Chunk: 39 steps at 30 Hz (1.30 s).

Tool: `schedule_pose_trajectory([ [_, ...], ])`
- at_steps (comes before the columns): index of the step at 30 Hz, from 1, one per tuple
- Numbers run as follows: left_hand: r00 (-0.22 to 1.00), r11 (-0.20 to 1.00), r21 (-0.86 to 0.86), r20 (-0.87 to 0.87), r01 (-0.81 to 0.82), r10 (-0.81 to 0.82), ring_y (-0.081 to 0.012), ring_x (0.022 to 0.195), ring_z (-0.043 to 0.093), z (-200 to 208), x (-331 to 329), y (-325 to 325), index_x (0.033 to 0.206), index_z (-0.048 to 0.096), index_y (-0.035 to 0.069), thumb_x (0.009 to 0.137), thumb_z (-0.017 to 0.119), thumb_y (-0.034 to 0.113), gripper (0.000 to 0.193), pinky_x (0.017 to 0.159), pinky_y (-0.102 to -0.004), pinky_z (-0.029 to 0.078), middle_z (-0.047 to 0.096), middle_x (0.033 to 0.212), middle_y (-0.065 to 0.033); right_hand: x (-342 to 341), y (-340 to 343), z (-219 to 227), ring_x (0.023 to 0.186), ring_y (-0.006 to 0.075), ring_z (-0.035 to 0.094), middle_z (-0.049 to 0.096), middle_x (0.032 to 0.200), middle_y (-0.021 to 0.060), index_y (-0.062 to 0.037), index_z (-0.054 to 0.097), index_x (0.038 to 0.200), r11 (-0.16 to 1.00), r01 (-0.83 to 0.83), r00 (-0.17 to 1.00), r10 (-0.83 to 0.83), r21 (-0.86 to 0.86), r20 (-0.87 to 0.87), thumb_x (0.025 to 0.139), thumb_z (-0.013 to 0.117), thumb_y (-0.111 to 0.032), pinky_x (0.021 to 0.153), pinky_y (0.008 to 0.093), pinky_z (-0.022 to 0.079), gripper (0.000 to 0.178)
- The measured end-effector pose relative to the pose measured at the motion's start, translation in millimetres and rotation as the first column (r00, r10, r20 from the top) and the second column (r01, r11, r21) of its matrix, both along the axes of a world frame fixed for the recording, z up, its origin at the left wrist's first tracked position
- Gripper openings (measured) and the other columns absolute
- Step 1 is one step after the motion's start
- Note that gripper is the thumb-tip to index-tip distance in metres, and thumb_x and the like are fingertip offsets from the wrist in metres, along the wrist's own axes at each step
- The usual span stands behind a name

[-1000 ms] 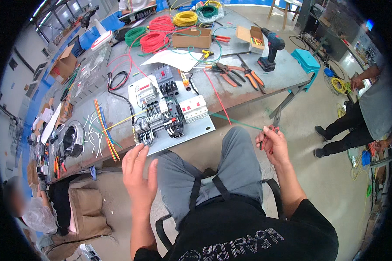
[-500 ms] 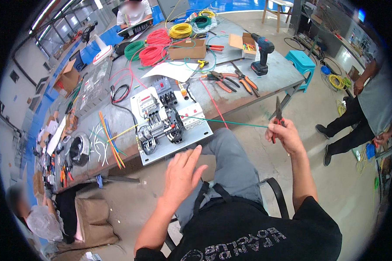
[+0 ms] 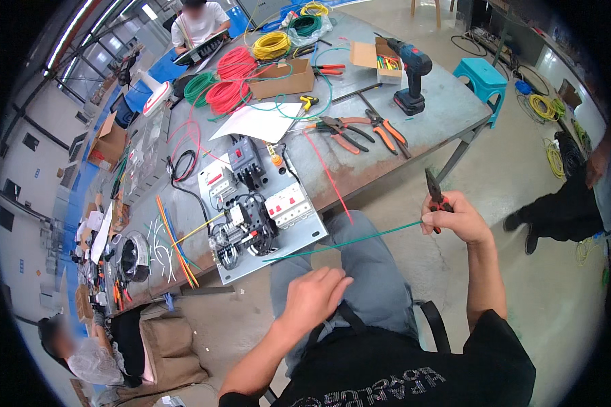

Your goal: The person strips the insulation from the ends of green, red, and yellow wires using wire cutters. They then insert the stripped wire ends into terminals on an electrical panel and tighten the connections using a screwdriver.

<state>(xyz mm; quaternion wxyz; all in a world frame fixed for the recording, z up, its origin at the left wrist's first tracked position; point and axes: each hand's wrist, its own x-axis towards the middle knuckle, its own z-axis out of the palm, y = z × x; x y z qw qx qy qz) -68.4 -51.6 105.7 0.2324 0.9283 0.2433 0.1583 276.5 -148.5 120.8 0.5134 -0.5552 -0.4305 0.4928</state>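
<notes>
Green wire [image 3: 343,243] looks light and springy, best pinched near an end, where my right hand [image 3: 465,218] holds it and pliers [image 3: 436,194]. My left hand [image 3: 314,298] curls, I can't tell if it's empty; the wire spans my lap [image 3: 373,268].

Everything here is pointing to an electrical assembly workshop: a metal bench [image 3: 448,102] is carrying wire coils [image 3: 236,63], a cordless drill [image 3: 414,64], orange-handled pliers [image 3: 375,121] and a mounting plate [image 3: 295,237] with circuit breakers [image 3: 288,205]; a co-worker [image 3: 200,26] is holding a dark panel [image 3: 204,49].
</notes>
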Motion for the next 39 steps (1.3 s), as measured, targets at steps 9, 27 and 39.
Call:
schedule_pose_trajectory([
  [9, 0.981, 0.984, -0.133, -0.169, -0.119, 0.096, -0.0408, 0.093, 0.070, -6.2, 29.0, 14.8, 0.121, 0.069, 0.006, 0.097, 0.072, 0.032, 0.036, 0.075, -0.0486, 0.056, 0.072, 0.114, -0.0151, 51.6, 31.9, -22.8, 0.067, 0.0123, 0.063, 0.069, 0.073, 0.0055, -0.0020, 0.066, 0.084, 0.973, -0.220, 0.973, 0.214, -0.070, -0.085, 0.086, 0.072, -0.016, 0.060, 0.0281, 0.045, 0.015],
  [27, 0.733, 0.175, -0.967, -0.018, -0.186, 0.680, -0.0097, 0.044, 0.044, -81.9, 106.5, 75.5, 0.112, 0.067, 0.003, 0.108, 0.059, 0.030, 0.028, 0.042, -0.0271, 0.033, 0.063, 0.074, -0.0032, -81.1, 32.3, -111.4, 0.068, 0.0074, 0.061, 0.066, 0.077, -0.0008, -0.0053, 0.069, 0.093, 0.990, -0.031, 0.968, -0.004, -0.136, -0.251, 0.095, 0.080, -0.028, 0.060, 0.0244, 0.048, 0.025],
  [39, 0.726, 0.314, -0.940, 0.125, -0.132, 0.676, -0.0147, 0.085, 0.068, -67.4, 110.8, 97.3, 0.164, 0.022, 0.000, 0.102, 0.068, 0.020, 0.080, 0.058, -0.0275, 0.056, 0.036, 0.165, -0.0233, -105.9, 96.6, -137.7, 0.066, 0.0102, 0.065, 0.070, 0.076, 0.0036, -0.0020, 0.069, 0.102, 0.972, 0.153, 0.940, -0.199, -0.177, -0.278, 0.098, 0.075, -0.022, 0.057, 0.0262, 0.051, 0.022],
])
